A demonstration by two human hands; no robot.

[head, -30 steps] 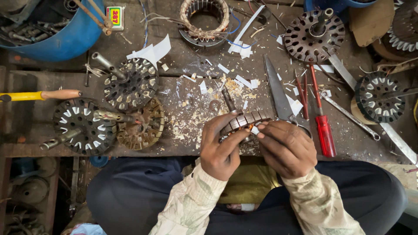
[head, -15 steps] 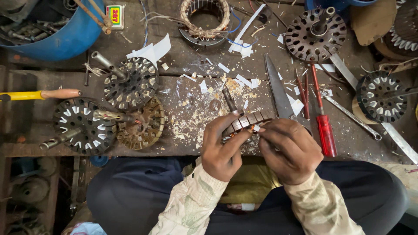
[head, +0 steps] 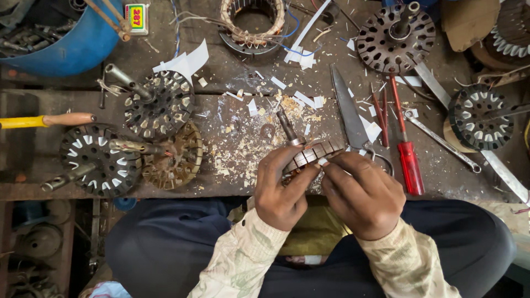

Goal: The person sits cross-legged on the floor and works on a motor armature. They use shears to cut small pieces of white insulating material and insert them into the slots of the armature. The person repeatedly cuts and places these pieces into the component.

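At bench edge, centre of view, both hands meet over the lap. Left hand (head: 281, 190) comes up from below w/ wrist bent, fingers curled round the near side of a slotted rotor core (head: 311, 155), gripping it tilted on edge; its shaft (head: 287, 126) points up and away towards the bench. Right hand (head: 361, 193) lies palm down just beside it, thumb & forefinger pinched at the core's rim on a small white bit, prob. an insulation strip; rest of the fingers folded in. Both hands closed on the core, none slack.

Count on the workbench (head: 232, 72):
- slotted rotors w/ shafts lying loose: 3 at left (head: 157, 107), (head: 91, 160), (head: 176, 157), the last rusty and touching the second; 2 at right (head: 395, 33), (head: 480, 116). With the held one, 6.
- 1 wound stator ring (head: 251, 22), top centre, wires trailing.
- 1 pair of shears (head: 350, 118), just right of the hands.
- 1 red-handled screwdriver (head: 406, 140), near the right hand.
- 1 spanner (head: 441, 140), beside it.
- 1 yellow tool w/ wooden grip (head: 47, 120), far left.
- 1 blue tub (head: 72, 49), top left corner.
- white paper scraps & shavings (head: 243, 149): too many to count.
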